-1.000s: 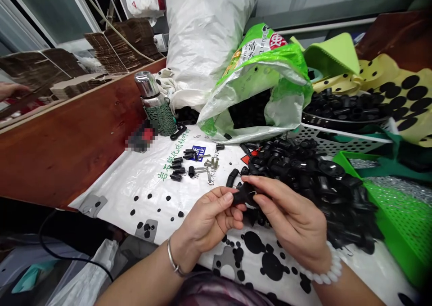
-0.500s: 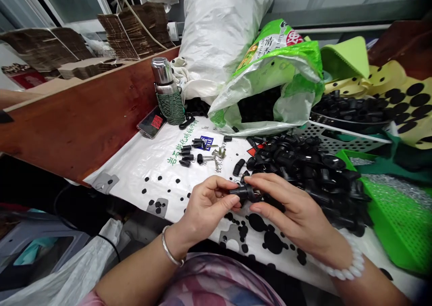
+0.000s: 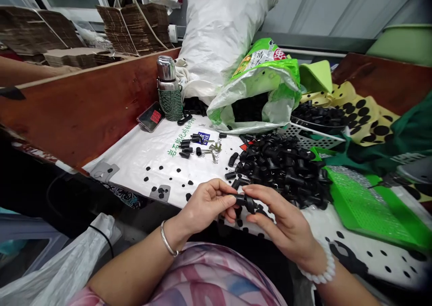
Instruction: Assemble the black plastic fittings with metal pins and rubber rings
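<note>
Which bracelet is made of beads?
The white bracelet, on the arm of the right hand. It's a string of round beads, but the silver-coloured bracelet near the left hand is one thin band.

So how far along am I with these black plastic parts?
In hand: a black plastic part, between your left hand and right hand. The black heap may be finished pieces, but I can't confirm that. Small black cylinders and metal strips lie loose, so probably left to do.
</note>
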A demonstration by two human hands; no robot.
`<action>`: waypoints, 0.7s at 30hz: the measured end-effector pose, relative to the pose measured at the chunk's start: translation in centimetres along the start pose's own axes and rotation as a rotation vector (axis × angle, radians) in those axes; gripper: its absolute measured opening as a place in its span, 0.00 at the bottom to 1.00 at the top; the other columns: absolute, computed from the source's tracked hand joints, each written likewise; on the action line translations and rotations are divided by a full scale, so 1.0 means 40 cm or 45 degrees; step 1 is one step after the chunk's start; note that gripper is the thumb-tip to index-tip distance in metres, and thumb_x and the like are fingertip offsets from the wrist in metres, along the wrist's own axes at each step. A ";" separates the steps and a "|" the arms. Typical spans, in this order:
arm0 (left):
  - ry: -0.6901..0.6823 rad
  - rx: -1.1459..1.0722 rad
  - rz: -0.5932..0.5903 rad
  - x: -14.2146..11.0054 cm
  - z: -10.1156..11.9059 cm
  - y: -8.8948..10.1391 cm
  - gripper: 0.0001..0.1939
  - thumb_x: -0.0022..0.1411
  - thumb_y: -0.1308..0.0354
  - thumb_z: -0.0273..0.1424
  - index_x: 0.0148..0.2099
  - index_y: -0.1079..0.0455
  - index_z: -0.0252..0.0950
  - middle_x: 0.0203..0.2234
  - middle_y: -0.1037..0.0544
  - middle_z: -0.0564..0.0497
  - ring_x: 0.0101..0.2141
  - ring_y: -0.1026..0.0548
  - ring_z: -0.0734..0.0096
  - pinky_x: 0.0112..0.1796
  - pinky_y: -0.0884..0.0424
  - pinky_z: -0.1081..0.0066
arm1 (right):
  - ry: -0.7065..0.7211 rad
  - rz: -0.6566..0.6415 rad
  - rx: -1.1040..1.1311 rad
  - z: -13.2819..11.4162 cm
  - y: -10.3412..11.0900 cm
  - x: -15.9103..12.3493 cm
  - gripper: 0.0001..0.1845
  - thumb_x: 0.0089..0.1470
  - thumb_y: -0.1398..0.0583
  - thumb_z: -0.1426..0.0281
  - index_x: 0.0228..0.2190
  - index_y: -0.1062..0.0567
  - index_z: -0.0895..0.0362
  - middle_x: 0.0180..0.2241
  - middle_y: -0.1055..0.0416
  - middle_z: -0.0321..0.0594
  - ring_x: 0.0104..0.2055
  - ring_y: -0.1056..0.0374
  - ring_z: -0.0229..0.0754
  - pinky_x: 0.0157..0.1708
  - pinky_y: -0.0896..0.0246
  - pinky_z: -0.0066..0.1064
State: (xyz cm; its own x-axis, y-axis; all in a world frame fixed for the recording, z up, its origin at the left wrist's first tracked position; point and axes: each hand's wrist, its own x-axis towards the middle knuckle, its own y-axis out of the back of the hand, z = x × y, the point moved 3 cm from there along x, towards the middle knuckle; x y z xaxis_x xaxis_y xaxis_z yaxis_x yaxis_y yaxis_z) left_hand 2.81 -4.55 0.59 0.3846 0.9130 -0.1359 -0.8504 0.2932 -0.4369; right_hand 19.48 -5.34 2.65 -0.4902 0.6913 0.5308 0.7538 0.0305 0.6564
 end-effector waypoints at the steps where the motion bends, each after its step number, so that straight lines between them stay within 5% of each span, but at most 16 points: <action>1: 0.042 -0.037 -0.029 -0.006 -0.003 0.003 0.17 0.49 0.37 0.36 0.36 0.36 0.30 0.18 0.26 0.53 0.16 0.29 0.79 0.20 0.30 0.78 | 0.056 -0.018 -0.043 -0.008 -0.002 -0.005 0.21 0.52 0.41 0.71 0.49 0.34 0.55 0.46 0.30 0.46 0.49 0.35 0.44 0.48 0.36 0.34; 6: 0.234 -0.226 -0.185 -0.036 -0.039 0.011 0.17 0.50 0.37 0.37 0.36 0.38 0.32 0.19 0.26 0.53 0.15 0.29 0.78 0.17 0.30 0.78 | 0.148 -0.072 -0.089 -0.046 -0.011 -0.031 0.23 0.52 0.41 0.72 0.51 0.35 0.55 0.46 0.31 0.48 0.49 0.35 0.46 0.47 0.36 0.36; 12: -0.008 -0.141 -0.153 -0.072 -0.032 0.002 0.16 0.52 0.38 0.35 0.37 0.39 0.32 0.21 0.26 0.53 0.16 0.29 0.79 0.19 0.30 0.79 | -0.182 -0.033 0.076 -0.065 -0.012 -0.024 0.16 0.54 0.42 0.70 0.46 0.30 0.54 0.42 0.28 0.43 0.42 0.30 0.42 0.40 0.32 0.31; 21: 0.036 -0.401 -0.083 -0.067 -0.036 0.007 0.16 0.51 0.37 0.34 0.37 0.39 0.32 0.21 0.25 0.52 0.17 0.28 0.79 0.18 0.29 0.78 | -0.103 -0.004 0.023 -0.073 -0.012 0.019 0.16 0.56 0.46 0.72 0.46 0.29 0.54 0.43 0.27 0.42 0.45 0.31 0.41 0.44 0.33 0.30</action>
State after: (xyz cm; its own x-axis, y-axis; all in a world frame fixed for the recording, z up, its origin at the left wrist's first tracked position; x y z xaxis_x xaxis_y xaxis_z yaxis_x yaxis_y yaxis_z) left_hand 2.06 -7.32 -0.45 0.4481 0.8857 -0.1217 -0.6724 0.2442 -0.6988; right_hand 17.45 -6.94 4.33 -0.4560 0.7473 0.4833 0.7606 0.0453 0.6476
